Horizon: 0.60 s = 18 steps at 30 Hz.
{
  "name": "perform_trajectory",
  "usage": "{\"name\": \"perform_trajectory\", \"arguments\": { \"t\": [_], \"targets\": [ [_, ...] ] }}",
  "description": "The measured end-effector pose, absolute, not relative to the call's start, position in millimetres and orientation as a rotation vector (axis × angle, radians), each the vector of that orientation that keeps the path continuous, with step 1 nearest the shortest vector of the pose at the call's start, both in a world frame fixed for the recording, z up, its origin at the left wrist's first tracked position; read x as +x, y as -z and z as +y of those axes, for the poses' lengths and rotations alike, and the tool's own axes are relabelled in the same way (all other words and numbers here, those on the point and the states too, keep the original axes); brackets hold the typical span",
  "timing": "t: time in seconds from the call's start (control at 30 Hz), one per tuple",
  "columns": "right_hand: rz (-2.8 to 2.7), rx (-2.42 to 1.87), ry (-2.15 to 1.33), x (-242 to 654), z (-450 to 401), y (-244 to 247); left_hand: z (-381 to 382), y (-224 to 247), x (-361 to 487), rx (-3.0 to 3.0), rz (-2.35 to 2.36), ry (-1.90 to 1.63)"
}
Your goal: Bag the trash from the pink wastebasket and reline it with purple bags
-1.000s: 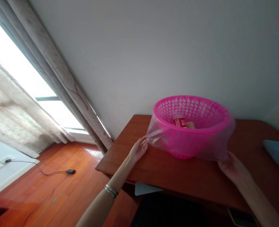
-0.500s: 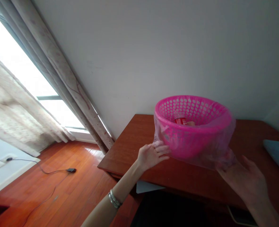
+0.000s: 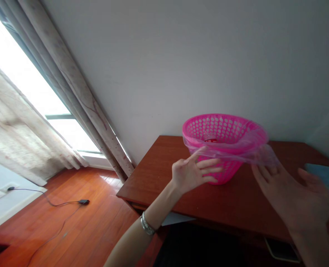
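Note:
A pink perforated plastic basket (image 3: 222,172) stands on the wooden desk (image 3: 150,178). A thin, translucent pink plastic bag (image 3: 231,151) is bunched around its upper part, leaving the lower wall bare. Inside, a small piece of a red-labelled item (image 3: 211,140) shows, mostly hidden by the rim and bag. My left hand (image 3: 194,173) is in front of the basket, fingers spread, near the bag's lower edge. My right hand (image 3: 291,196) is blurred, open, and close to the bag's right end.
A blue cushion (image 3: 324,180) lies at the desk's right edge, and the wall runs behind the desk. A sheet of paper (image 3: 177,219) pokes out below the front edge. Curtains (image 3: 75,89) hang at the window on the left, with a black cable (image 3: 83,202) on the wooden floor.
The bag's hanging edge has ridden up, baring the basket's lower wall. Both hands have moved up and apart from the bag, fingers now spread.

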State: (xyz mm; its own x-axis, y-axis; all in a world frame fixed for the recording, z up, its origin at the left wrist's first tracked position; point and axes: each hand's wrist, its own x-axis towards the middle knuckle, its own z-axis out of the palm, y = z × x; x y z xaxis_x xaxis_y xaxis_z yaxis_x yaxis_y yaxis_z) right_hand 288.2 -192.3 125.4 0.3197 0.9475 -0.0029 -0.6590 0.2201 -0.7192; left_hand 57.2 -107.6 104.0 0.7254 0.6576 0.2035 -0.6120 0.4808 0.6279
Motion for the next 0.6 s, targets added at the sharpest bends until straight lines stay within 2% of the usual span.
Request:
{"name": "perform_trajectory", "arguments": {
  "t": [0.33,0.43,0.6],
  "targets": [
    [-0.779,-0.597,-1.116,292,-183,-166,-87,-188,36,1.066,0.425,-0.965],
    [-0.886,-0.565,-1.144,297,-181,-172,-86,-196,31,1.413,0.681,-1.070],
    [-1.019,-0.656,-1.184,307,-173,-178,-81,-195,40,2.145,1.106,-1.511]
  ]
}}
